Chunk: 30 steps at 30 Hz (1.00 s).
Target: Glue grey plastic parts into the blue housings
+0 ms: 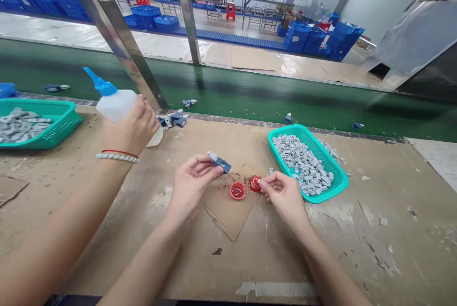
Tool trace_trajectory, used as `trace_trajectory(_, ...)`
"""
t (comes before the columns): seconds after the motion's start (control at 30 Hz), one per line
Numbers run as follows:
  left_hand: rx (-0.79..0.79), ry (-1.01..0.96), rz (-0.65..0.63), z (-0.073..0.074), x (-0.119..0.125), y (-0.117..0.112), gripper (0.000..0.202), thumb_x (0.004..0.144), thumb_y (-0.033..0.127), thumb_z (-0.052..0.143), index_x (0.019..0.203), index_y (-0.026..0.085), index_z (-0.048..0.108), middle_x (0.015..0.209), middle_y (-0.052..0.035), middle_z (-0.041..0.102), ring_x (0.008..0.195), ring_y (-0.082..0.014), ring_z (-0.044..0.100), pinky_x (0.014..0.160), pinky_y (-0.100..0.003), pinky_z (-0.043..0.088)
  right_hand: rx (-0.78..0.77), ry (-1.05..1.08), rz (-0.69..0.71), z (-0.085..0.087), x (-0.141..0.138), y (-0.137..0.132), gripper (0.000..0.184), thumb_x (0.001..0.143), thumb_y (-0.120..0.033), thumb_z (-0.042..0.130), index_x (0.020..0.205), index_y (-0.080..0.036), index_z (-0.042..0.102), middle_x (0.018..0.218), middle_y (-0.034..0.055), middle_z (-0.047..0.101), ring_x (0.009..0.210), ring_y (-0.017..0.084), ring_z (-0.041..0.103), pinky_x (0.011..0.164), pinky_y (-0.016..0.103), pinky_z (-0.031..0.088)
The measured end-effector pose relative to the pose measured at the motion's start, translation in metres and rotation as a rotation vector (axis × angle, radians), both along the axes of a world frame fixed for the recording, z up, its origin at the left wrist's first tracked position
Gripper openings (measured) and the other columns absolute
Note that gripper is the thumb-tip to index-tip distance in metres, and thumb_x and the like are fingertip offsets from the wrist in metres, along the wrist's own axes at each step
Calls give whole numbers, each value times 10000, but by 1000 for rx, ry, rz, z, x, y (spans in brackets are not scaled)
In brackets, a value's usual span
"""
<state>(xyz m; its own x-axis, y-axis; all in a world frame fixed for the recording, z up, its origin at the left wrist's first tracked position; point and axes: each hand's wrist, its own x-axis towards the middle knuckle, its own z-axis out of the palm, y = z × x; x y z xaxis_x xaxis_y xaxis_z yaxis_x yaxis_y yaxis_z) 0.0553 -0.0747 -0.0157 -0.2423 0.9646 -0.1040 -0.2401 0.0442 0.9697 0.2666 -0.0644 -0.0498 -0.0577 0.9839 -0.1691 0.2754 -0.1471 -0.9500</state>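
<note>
My left hand (193, 184) pinches a small dark-blue and light-grey plastic part (221, 164) above the cardboard, its grey end toward the upper left. Fingers and thumb of my right hand (283, 196) are closed on a small light-grey plastic piece (260, 182), at the edge of a red cap (254, 183). Beside that cap stands a small red cup (237, 191) with glossy liquid in it. Both are on or next to a square of cardboard (233, 220), with brown specks around them. Right of my right hand, a teal basket (342, 183) holds many similar grey pieces.
On the left, a co-worker's hand (126, 127) grips a white squeeze bottle (116, 105) with a blue nozzle. Another teal basket (60, 127) stands beyond it. Several blue-grey parts (174, 118) lie near a metal post (117, 34). A green conveyor belt (228, 89) runs behind the table.
</note>
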Motion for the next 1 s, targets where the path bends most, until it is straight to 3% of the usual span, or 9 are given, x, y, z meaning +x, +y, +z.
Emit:
trace_trajectory(0.13,13,-18,3,5,5,-7,284,645,228,813,852,166,629,882,-51,730,841,-155,681,773,-232,536,0,60,-4,3,0,0,269,740,-411,705,702,-159,618,621,38,633,539,137,538,479,240,428)
trace_trajectory(0.3,4,-74,77,6,23,-27,272,657,199,803,862,179,624,865,-25,729,841,-138,684,777,-210,536,-68,293,8,17,7,1,275,717,-401,751,718,-158,621,628,25,648,536,107,543,470,197,418)
trace_trajectory(0.5,-41,-75,90,3,56,-38,274,608,221,823,802,171,636,809,-43,733,790,-194,698,758,-293,566,-101,515,107,36,10,-9,210,757,-345,747,727,-175,629,626,-11,627,521,66,506,441,147,383)
trace_trajectory(0.7,-31,-43,71,7,67,-36,279,583,214,826,795,181,648,803,-53,738,791,-237,705,753,-360,590,-114,539,177,42,6,-17,208,782,-343,724,730,-173,617,626,-10,616,521,71,499,433,152,385)
trace_trajectory(1.0,-49,-43,26,7,69,-39,185,576,183,824,732,177,724,778,-43,747,705,-208,702,665,-306,605,-218,488,292,44,9,-14,311,749,-379,736,748,-185,492,621,-24,619,488,69,501,413,148,366)
